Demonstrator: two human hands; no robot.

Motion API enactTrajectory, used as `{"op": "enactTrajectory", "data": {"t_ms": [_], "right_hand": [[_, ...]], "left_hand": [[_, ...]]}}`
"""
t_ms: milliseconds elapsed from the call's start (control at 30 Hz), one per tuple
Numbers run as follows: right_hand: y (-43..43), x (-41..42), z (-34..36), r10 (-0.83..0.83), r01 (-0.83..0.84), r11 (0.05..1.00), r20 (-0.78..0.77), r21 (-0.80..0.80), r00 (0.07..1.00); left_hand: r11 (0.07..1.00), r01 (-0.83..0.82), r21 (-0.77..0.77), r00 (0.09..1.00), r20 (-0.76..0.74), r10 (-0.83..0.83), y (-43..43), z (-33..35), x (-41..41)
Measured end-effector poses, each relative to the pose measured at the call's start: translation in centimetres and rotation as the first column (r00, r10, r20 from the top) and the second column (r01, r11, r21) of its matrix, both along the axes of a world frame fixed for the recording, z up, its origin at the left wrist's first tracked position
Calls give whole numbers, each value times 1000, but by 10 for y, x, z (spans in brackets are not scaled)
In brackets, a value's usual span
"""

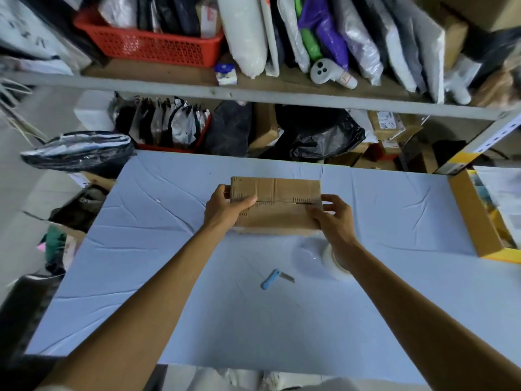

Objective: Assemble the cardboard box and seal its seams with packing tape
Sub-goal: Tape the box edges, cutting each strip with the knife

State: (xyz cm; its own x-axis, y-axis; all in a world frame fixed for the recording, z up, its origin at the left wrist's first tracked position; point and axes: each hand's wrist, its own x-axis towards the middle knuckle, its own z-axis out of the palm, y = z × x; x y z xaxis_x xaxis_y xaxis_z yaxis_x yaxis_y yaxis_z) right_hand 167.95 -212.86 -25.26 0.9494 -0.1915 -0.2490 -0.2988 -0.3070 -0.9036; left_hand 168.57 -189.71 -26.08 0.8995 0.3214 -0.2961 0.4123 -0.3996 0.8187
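Observation:
A brown cardboard box (277, 203) lies on the table covered in light blue cloth (169, 263), its top flaps folded shut with a seam running across the middle. My left hand (225, 210) grips the box's left end, thumb on top near the seam. At the right end, my right hand (331, 215) holds the box with fingertips pinched at the seam. A roll of clear packing tape (335, 262) stands on the cloth just below my right wrist, partly hidden by my forearm. Left of it lies a small blue-handled cutter (275, 279).
A yellow-edged open carton (476, 221) sits at the table's right edge. Behind the table stand metal shelves (253, 94) packed with bags, parcels and a red basket (152, 43). A black bag (79, 150) rests at the far left corner.

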Motion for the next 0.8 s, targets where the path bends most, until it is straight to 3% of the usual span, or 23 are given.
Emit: {"op": "enactTrajectory", "data": {"t_ms": [533, 733, 800], "right_hand": [[12, 3, 7, -78, 76, 997, 46, 32, 996], [19, 8, 12, -147, 146, 989, 38, 26, 988], [20, 7, 13, -131, 130, 991, 47, 21, 990]], "left_hand": [[995, 55, -80, 987, 155, -42, 16, 5, -4], [933, -10, -360, 994, 99, 49, 24, 7, -3], [941, -41, -336, 994, 85, 74, 27, 7, -3]]}}
